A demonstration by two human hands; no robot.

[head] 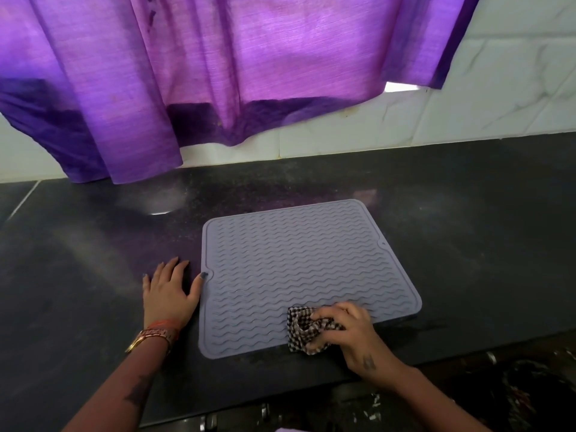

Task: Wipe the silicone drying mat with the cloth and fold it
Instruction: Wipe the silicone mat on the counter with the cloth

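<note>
The grey-lilac square silicone drying mat with wavy ridges (299, 275) is lying flat and unfolded on the dark speckled stone desk (467, 229), slightly skewed, its near edge running close to the desk's near edge. The bunched black-and-white checked cloth (307, 333) is sitting on the mat's near right part, partly hanging over the near rim. The right hand (352, 333) is grasping this cloth, fingers curled round the wad and pressing it onto the ridges, probably so the crumpled fabric is reaching down into the grooves. The left hand (170, 289) is lying released and flat on the desk just left of the mat, fingers spread, its thumb tip touching the mat's left rim beside the small notch; it seems to be bracing the mat so that it is not sliding under the wiping strokes. Judging from this, wiping is under way at the near side and folding is not yet begun. Beyond the desk a purple fabric curtain (218, 73) is hanging over the white marbled wall tiles (483, 98)
</note>
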